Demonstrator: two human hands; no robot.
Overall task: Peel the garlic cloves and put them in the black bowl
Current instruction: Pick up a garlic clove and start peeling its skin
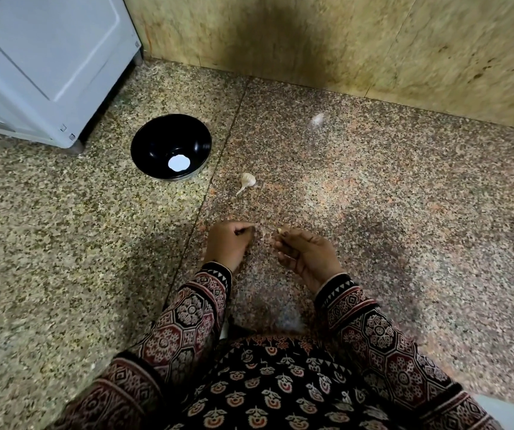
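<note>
Pinching a garlic clove (280, 231) at its fingertips, your right hand (307, 252) faces your left hand (229, 242), whose fingers are curled; whether they grip skin, cannot tell. Step, judged: peeling. Garlic bulb (247, 180) lies on the floor (373, 197) near the black bowl (156, 141). Next: strip the skin, then carry the clove forward-left to the bowl.

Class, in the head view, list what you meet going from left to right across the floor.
In order: white appliance cabinet → round black bowl → whole pale garlic bulb → right hand pinching a small garlic clove.
</note>
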